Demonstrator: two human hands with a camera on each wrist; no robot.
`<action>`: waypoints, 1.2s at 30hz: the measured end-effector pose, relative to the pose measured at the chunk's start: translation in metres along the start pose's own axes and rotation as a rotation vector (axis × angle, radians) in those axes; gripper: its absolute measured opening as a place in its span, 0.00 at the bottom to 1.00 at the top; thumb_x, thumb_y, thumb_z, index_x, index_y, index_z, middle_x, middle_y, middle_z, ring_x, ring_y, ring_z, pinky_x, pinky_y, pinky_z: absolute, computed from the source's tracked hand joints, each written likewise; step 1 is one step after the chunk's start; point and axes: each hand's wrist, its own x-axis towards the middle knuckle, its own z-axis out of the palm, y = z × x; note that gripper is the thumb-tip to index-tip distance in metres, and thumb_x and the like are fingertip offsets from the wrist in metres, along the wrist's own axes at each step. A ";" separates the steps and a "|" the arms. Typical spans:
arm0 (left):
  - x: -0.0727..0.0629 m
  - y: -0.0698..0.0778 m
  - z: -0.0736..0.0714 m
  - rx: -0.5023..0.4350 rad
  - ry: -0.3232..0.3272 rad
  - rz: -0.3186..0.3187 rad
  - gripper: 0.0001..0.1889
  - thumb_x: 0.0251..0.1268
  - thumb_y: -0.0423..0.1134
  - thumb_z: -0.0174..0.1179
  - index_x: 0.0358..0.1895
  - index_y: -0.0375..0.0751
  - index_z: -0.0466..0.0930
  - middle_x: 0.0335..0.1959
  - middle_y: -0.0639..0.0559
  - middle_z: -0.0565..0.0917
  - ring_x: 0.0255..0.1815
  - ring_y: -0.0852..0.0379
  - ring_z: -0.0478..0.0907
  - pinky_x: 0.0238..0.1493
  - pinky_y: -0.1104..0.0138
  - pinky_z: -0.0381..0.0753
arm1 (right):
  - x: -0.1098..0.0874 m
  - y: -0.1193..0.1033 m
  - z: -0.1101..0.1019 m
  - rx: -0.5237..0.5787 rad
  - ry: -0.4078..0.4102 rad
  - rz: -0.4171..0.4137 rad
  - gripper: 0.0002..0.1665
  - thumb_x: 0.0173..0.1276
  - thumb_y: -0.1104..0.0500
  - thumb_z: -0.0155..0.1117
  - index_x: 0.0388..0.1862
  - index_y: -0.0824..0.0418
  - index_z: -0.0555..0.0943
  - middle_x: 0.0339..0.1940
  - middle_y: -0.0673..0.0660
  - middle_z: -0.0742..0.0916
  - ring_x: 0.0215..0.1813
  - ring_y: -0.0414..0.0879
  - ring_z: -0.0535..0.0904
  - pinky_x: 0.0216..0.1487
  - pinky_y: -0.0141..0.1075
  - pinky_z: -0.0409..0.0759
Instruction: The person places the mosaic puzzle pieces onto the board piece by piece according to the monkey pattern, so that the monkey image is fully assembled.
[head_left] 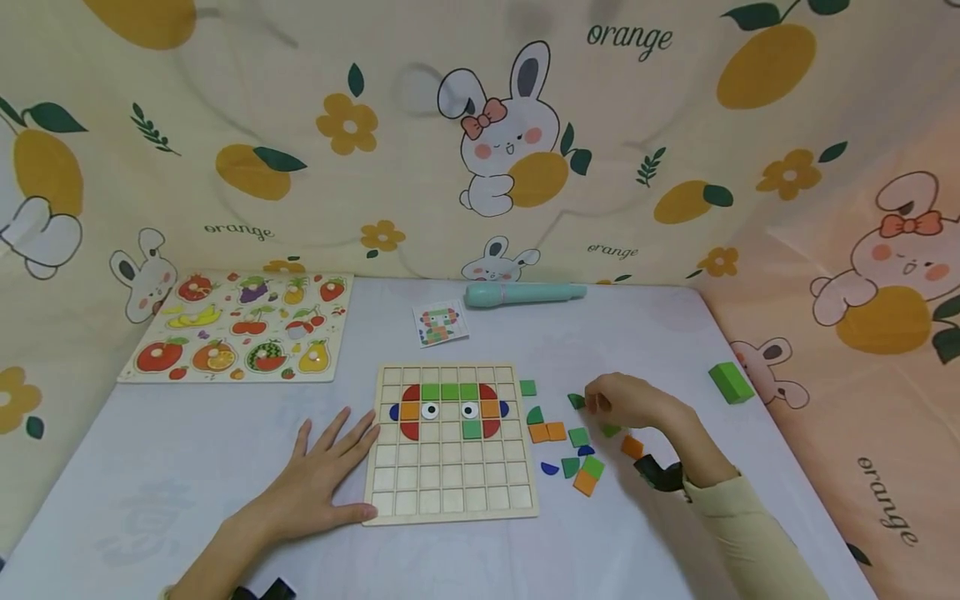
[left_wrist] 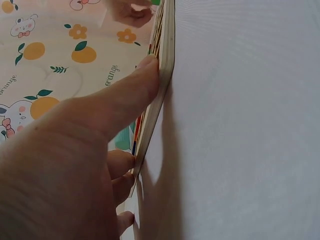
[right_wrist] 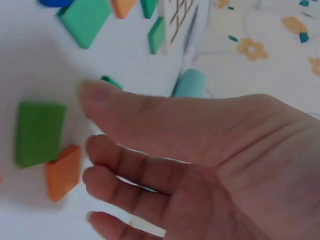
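My left hand (head_left: pixel 322 483) lies with spread fingers at the left side of a wooden grid board (head_left: pixel 441 500). Its thumb presses the lower left corner, and in the left wrist view the thumb (left_wrist: pixel 125 97) rests on the board's rim. Red, orange, green and blue pieces plus two eye pieces fill cells in the upper rows. My right hand (head_left: pixel 626 402) is low over the loose pieces, fingers loosely bent, beside a dark green quarter-round piece (head_left: pixel 576 401). In the right wrist view a green square (right_wrist: pixel 40 132) and an orange square (right_wrist: pixel 64 174) lie near the fingertips; the index finger is hidden.
Several loose pieces, including an orange square (head_left: pixel 556 431) and a blue half-round (head_left: pixel 550 469), lie right of the board. Behind it are a pattern card (head_left: pixel 440 324) and a teal cylinder-shaped object (head_left: pixel 525 294). A fruit puzzle board (head_left: pixel 281 375) stands back left, a green block (head_left: pixel 731 382) far right.
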 end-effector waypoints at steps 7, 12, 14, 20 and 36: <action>0.001 0.003 -0.003 -0.009 -0.005 -0.003 0.55 0.54 0.75 0.58 0.78 0.42 0.58 0.81 0.49 0.53 0.80 0.36 0.43 0.66 0.28 0.35 | -0.013 0.008 0.011 -0.030 0.001 0.063 0.19 0.54 0.77 0.71 0.41 0.61 0.79 0.31 0.53 0.77 0.37 0.48 0.71 0.39 0.40 0.75; 0.001 0.003 -0.002 -0.009 -0.005 -0.004 0.55 0.54 0.76 0.58 0.78 0.42 0.58 0.81 0.49 0.53 0.80 0.36 0.42 0.66 0.28 0.35 | -0.011 0.014 0.014 -0.065 0.074 0.019 0.16 0.53 0.74 0.74 0.37 0.61 0.80 0.27 0.52 0.76 0.34 0.47 0.71 0.36 0.38 0.73; 0.001 0.003 -0.002 -0.009 -0.005 -0.004 0.55 0.54 0.76 0.58 0.78 0.42 0.59 0.81 0.49 0.53 0.80 0.36 0.43 0.66 0.28 0.35 | -0.008 0.015 0.014 -0.074 0.120 -0.005 0.13 0.55 0.73 0.73 0.34 0.60 0.80 0.26 0.51 0.76 0.33 0.46 0.71 0.35 0.38 0.71; 0.001 0.003 -0.001 -0.003 0.001 -0.001 0.54 0.54 0.76 0.58 0.78 0.42 0.59 0.81 0.48 0.54 0.80 0.35 0.43 0.66 0.28 0.35 | 0.017 -0.008 0.010 0.042 0.247 -0.131 0.06 0.63 0.72 0.69 0.38 0.66 0.86 0.33 0.52 0.85 0.35 0.45 0.77 0.39 0.38 0.80; 0.000 0.002 -0.002 -0.008 0.000 0.005 0.54 0.54 0.75 0.58 0.78 0.43 0.58 0.81 0.49 0.53 0.80 0.36 0.43 0.66 0.27 0.35 | 0.088 -0.149 0.054 0.164 0.162 -0.503 0.04 0.65 0.69 0.69 0.37 0.63 0.85 0.33 0.53 0.88 0.32 0.38 0.77 0.36 0.27 0.77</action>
